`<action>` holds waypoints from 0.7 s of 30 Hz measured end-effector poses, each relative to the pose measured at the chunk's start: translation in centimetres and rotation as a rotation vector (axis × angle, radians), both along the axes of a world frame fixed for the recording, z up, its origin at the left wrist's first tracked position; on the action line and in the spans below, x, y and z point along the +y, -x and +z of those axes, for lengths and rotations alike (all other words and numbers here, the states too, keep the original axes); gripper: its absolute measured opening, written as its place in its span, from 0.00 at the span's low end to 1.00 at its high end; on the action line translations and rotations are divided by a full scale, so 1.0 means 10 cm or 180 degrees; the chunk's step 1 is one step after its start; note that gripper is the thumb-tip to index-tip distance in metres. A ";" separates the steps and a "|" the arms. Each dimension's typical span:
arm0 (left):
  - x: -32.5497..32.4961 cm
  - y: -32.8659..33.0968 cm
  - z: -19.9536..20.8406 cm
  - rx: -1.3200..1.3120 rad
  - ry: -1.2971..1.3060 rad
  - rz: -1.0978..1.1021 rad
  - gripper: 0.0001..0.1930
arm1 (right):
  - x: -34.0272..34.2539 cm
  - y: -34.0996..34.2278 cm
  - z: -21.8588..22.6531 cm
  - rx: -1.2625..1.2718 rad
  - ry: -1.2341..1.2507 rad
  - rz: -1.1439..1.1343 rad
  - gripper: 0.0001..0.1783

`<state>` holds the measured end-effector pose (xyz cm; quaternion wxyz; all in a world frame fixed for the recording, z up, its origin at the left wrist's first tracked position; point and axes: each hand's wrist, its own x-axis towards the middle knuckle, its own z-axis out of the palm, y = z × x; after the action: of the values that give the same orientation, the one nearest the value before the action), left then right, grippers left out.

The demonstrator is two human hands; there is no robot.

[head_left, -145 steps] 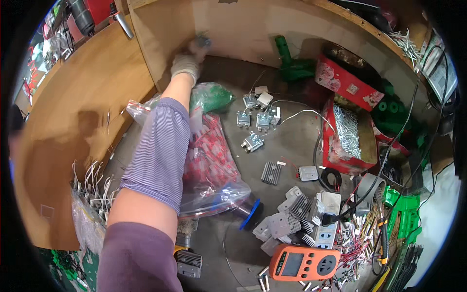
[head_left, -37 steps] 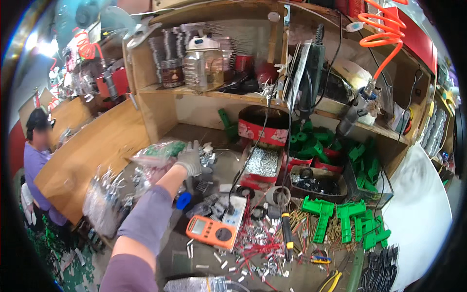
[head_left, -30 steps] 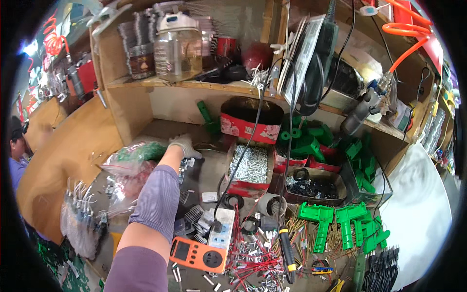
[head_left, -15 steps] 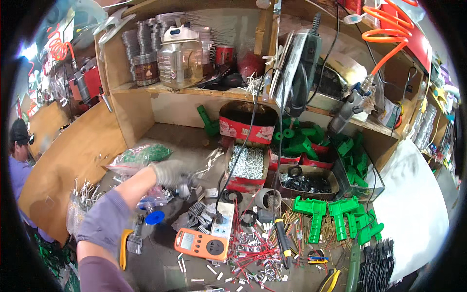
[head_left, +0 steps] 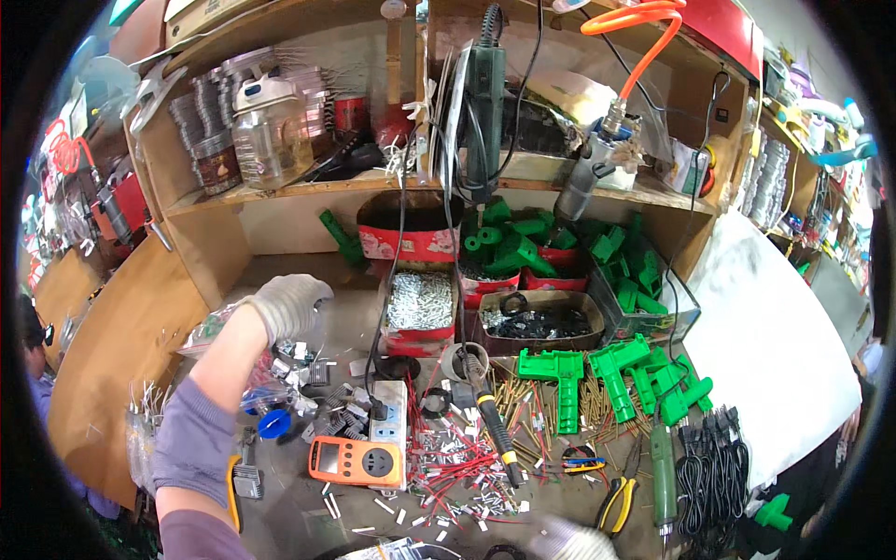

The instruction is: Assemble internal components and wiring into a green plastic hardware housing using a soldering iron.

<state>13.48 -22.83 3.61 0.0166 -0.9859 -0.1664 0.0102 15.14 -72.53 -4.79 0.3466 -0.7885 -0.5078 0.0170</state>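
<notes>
The left hand (head_left: 291, 308) is covered by a pale grey glove (head_left: 280, 314) of matt knitted cloth. The transparent, crinkled plastic bag (head_left: 203, 332) is marked by glossy highlights. Smooth plastic is shown by the orange rectangular meter (head_left: 357, 461) and green T-shaped part (head_left: 567, 380). Bright metal is noted in the small silvery pins (head_left: 420, 301). The curved tan panel (head_left: 117, 327) is faced in smooth wood.

We see a fairly bright bench, lit apparently from above, with softer shade beneath the shelf (head_left: 322, 191) and a dark hollow in the red bin (head_left: 408, 245). The white sheet (head_left: 789, 355) glares palest of all. Our right hand (head_left: 571, 541) smears with motion blur at the lower edge, while our left hand (head_left: 291, 308) looks clearer. Fisheye distortion bows straight edges, and black rounds off the corners.
</notes>
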 end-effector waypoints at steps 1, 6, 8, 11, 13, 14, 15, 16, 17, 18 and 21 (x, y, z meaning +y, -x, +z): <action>0.13 -0.06 -0.06 0.0028 -0.0057 -0.0023 0.23 | 0.02 -0.19 0.21 -0.0531 0.0186 0.0217 0.22; 0.56 -0.37 -0.37 0.0502 0.0323 0.0053 0.23 | 1.16 -1.42 0.62 -0.1980 -0.0041 0.0084 0.18; 0.62 -0.53 -0.41 0.0816 0.0320 0.0378 0.20 | 1.93 -1.99 0.44 -0.2804 -0.0010 -0.0154 0.17; 1.12 -0.63 -0.66 0.0442 0.0086 0.0347 0.19 | 2.92 -2.51 0.36 -0.3054 0.0919 -0.0622 0.15; 1.14 -0.78 -0.65 0.0441 0.0175 0.0575 0.18 | 3.31 -2.78 0.47 -0.2374 0.2221 -0.0752 0.17; 1.15 -0.96 -0.65 0.0158 0.0359 0.0748 0.21 | 3.35 -3.08 0.31 -0.2195 0.1897 -0.1032 0.20; 1.25 -0.97 -0.69 -0.0070 0.0526 0.1035 0.24 | 3.50 -3.20 0.14 -0.2733 0.1317 -0.1319 0.19; 1.42 -1.02 -0.78 -0.0245 0.0078 0.0772 0.25 | 3.60 -3.25 0.16 -0.2671 0.1474 -0.1279 0.19; 1.50 -1.13 -0.86 -0.0446 -0.0373 0.0442 0.27 | 3.68 -3.50 0.06 -0.2671 0.1243 -0.1463 0.17; 1.37 -1.22 -0.86 -0.0558 -0.0585 0.0698 0.28 | 3.72 -3.54 0.06 -0.2567 0.1494 -0.1396 0.17; 1.30 -1.39 -0.97 -0.0915 -0.0679 0.1151 0.30 | 3.69 -3.46 -0.02 -0.3159 0.1522 -0.0949 0.14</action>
<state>27.38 -9.79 -6.11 0.0946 -0.9241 -0.3409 -0.1449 49.79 -35.59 -4.98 -0.1229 -0.8216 -0.4751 -0.2899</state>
